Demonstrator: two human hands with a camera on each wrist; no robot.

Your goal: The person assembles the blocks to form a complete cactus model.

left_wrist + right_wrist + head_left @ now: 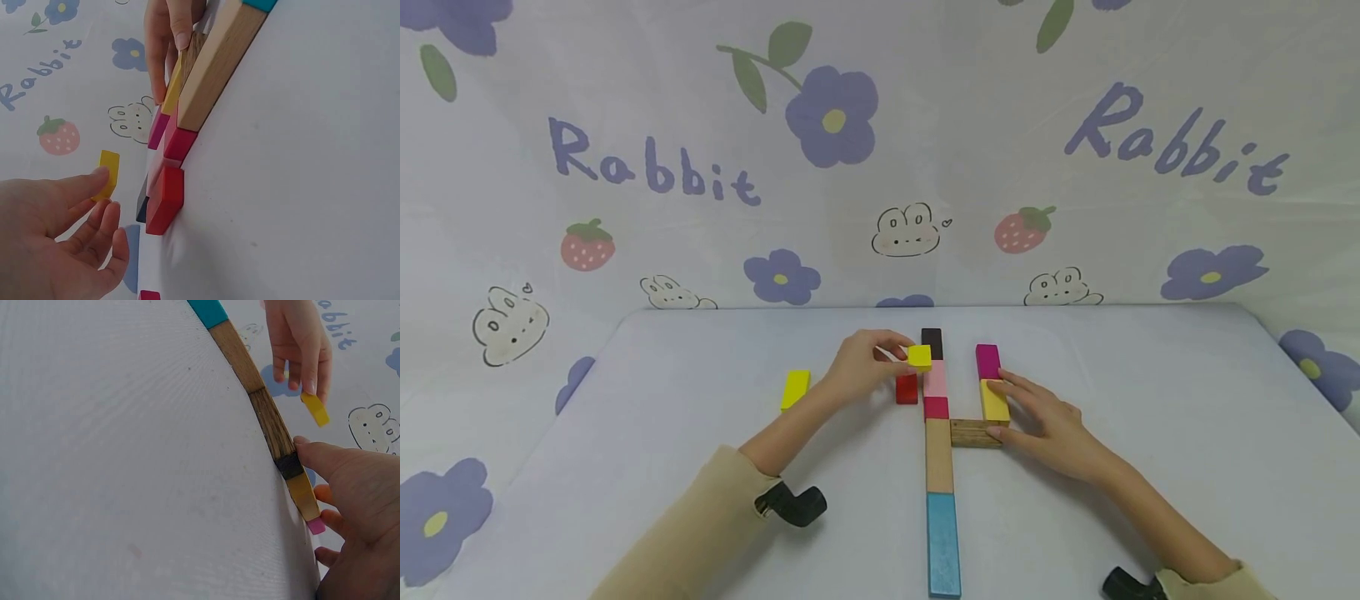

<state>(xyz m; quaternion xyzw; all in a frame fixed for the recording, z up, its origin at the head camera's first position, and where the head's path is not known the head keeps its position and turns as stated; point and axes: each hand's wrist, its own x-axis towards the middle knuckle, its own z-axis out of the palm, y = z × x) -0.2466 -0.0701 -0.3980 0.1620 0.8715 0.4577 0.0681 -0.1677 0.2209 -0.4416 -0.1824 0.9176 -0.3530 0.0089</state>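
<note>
My left hand (867, 367) pinches a small bright yellow block (919, 357) between thumb and fingertips, raised beside the far part of a line of blocks. Beneath it to the left, a red block (907, 389) stands by a pink block (936, 378). My right hand (1051, 423) spans a yellow-orange block (996, 403), thumb at its near end and fingers at its far end. That thumb also lies by the right end of a brown wooden block (973, 433). Beyond the yellow-orange block sits a magenta block (988, 362), close to the right fingertips.
Along the line lie a black block (932, 342), a crimson block (936, 407), a tan block (939, 456) and a long blue block (943, 546). Another yellow block (795, 390) lies left, behind my left forearm. A patterned cloth (955, 150) hangs behind the white table (1150, 375).
</note>
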